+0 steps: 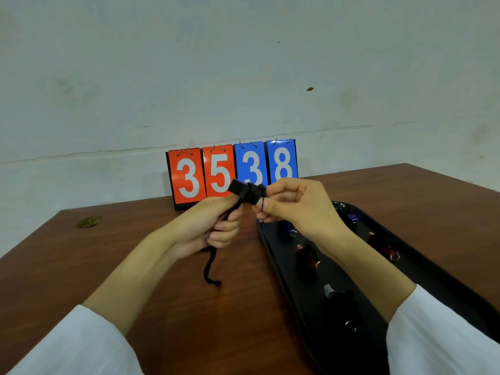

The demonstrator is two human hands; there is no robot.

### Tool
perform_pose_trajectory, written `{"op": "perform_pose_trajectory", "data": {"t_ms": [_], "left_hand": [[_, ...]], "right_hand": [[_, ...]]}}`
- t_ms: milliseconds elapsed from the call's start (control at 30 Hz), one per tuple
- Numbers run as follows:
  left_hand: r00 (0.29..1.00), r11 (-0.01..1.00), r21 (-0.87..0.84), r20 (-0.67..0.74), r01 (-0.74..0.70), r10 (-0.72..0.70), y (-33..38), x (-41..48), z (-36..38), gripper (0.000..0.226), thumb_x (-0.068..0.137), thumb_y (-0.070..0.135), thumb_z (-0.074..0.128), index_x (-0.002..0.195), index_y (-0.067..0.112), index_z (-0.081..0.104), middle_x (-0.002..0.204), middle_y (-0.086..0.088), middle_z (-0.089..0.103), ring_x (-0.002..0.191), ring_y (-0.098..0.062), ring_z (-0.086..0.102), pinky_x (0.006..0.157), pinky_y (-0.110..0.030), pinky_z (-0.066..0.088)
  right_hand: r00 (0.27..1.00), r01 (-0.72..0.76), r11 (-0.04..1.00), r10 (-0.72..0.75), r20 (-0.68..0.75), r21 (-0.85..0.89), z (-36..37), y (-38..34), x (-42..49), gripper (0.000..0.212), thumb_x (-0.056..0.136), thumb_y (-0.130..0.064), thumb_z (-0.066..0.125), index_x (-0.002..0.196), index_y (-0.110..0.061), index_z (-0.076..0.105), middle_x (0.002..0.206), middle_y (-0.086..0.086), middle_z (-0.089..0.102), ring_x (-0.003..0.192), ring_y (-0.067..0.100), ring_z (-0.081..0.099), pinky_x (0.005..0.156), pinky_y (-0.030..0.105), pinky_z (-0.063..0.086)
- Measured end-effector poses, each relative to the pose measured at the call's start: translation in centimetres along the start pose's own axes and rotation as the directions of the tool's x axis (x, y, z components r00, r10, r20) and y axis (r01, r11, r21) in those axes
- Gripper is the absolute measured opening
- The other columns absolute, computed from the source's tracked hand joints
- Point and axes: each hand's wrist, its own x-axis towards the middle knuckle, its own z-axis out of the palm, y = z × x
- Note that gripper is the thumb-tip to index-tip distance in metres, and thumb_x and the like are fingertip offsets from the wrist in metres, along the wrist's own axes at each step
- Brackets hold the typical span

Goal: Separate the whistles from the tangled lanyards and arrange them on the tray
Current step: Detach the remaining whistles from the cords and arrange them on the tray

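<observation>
Left of the tray (281,266), open table (135,239) runs back to the scoreboard (232,171), crossed only by a dangling cord (210,269); whistles (307,257) crowd the tray's floor.

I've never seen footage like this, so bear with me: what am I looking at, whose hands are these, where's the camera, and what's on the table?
There is no machine here. This is one picture from a camera worn on a person's head, looking forward and down, and both hands belong to that person. The left hand grips a black lanyard cord, whose loose end hangs down toward the brown table. The right hand pinches one end of a black whistle, held up between both hands. To the right lies a black tray with whistles laid on it, among them a blue whistle and a red whistle. At the back stands a flip scoreboard showing 3, 5, 3, 8.
</observation>
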Motion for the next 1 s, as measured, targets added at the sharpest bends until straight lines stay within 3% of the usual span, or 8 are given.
{"op": "perform_pose_trajectory", "data": {"t_ms": [233, 333, 400, 500, 600, 767, 900, 1000], "left_hand": [[0.997, 0.999, 0.035, -0.065, 0.033, -0.030, -1.3, 0.6, 1.3, 0.034, 0.098, 0.037, 0.037, 0.078, 0.011, 0.047, 0.051, 0.002, 0.026, 0.039, -0.007, 0.019, 0.042, -0.023, 0.011], [0.989, 0.962, 0.272, -0.146, 0.011, 0.030, -1.2, 0.8, 2.5, 0.028, 0.101, 0.032, 0.035, 0.092, 0.010, 0.049, 0.052, 0.002, 0.037, 0.038, -0.008, 0.024, 0.039, -0.021, 0.017], [0.981, 0.895, 0.447, -0.171, -0.008, 0.094, -1.2, 0.8, 3.2, 0.027, 0.101, 0.030, 0.035, 0.091, 0.010, 0.050, 0.053, 0.002, 0.043, 0.036, -0.006, 0.030, 0.039, -0.019, 0.023], [0.970, 0.825, 0.563, -0.178, -0.039, 0.167, -0.8, 0.9, 4.2, 0.027, 0.101, 0.025, 0.035, 0.082, 0.013, 0.050, 0.054, 0.000, 0.047, 0.032, -0.001, 0.035, 0.038, -0.011, 0.029], [0.942, 0.775, 0.628, -0.214, -0.070, 0.259, -0.2, 0.8, 4.6, 0.028, 0.099, 0.028, 0.039, 0.077, 0.019, 0.054, 0.052, 0.009, 0.047, 0.037, 0.001, 0.040, 0.047, -0.016, 0.033], [0.905, 0.647, 0.758, -0.220, -0.077, 0.364, 0.9, 0.3, 4.2, 0.022, 0.090, 0.034, 0.056, 0.075, 0.019, 0.058, 0.052, 0.013, 0.048, 0.045, 0.010, 0.046, 0.052, -0.011, 0.032], [0.900, 0.609, 0.791, -0.228, -0.052, 0.373, 1.5, 0.0, 3.2, 0.020, 0.089, 0.031, 0.059, 0.074, 0.018, 0.063, 0.056, 0.009, 0.052, 0.050, 0.007, 0.049, 0.055, -0.019, 0.036], [0.895, 0.593, 0.804, -0.229, -0.049, 0.384, 1.8, -0.2, 2.5, 0.023, 0.085, 0.035, 0.062, 0.072, 0.016, 0.067, 0.069, -0.001, 0.062, 0.065, -0.009, 0.057, 0.066, -0.035, 0.048]], "right_hand": [[0.951, -0.029, 0.999, 0.037, -0.307, 0.031, -0.9, 0.3, 0.4, 0.011, 0.077, -0.008, 0.072, 0.081, -0.015, 0.064, 0.078, 0.009, 0.073, 0.071, 0.019, 0.071, 0.070, 0.030, 0.058], [0.935, -0.050, 0.998, 0.036, -0.353, -0.030, -0.9, 0.8, 0.5, 0.010, 0.077, -0.011, 0.073, 0.083, -0.014, 0.066, 0.078, 0.008, 0.073, 0.070, 0.017, 0.071, 0.070, 0.030, 0.057], [0.923, -0.065, 0.990, 0.012, -0.385, -0.125, -0.9, 1.1, 0.6, 0.010, 0.077, -0.012, 0.073, 0.084, -0.016, 0.066, 0.076, 0.005, 0.072, 0.069, 0.015, 0.071, 0.071, 0.030, 0.057], [0.912, -0.089, 0.934, -0.064, -0.406, -0.347, -0.8, 1.5, 0.7, 0.014, 0.078, -0.017, 0.073, 0.090, -0.015, 0.068, 0.080, 0.000, 0.070, 0.074, 0.010, 0.068, 0.074, 0.026, 0.056], [0.918, -0.090, 0.852, -0.130, -0.375, -0.516, -0.7, 1.8, 0.6, 0.016, 0.079, -0.019, 0.072, 0.093, -0.014, 0.069, 0.081, -0.004, 0.067, 0.075, 0.005, 0.063, 0.075, 0.019, 0.052], [0.951, -0.052, 0.758, -0.162, -0.265, -0.651, -0.4, 2.1, 0.4, 0.017, 0.080, -0.019, 0.070, 0.095, -0.012, 0.069, 0.084, -0.001, 0.068, 0.076, 0.008, 0.062, 0.080, 0.026, 0.054], [0.988, -0.011, 0.726, -0.096, -0.118, -0.688, -0.1, 2.1, 0.2, 0.021, 0.079, -0.023, 0.071, 0.099, -0.017, 0.068, 0.088, -0.005, 0.068, 0.078, 0.003, 0.060, 0.081, 0.019, 0.051], [0.999, 0.026, 0.733, -0.052, -0.018, -0.679, 0.2, 1.9, 0.1, 0.019, 0.079, -0.022, 0.071, 0.097, -0.018, 0.068, 0.088, -0.005, 0.067, 0.079, 0.004, 0.062, 0.080, 0.020, 0.052]]}}
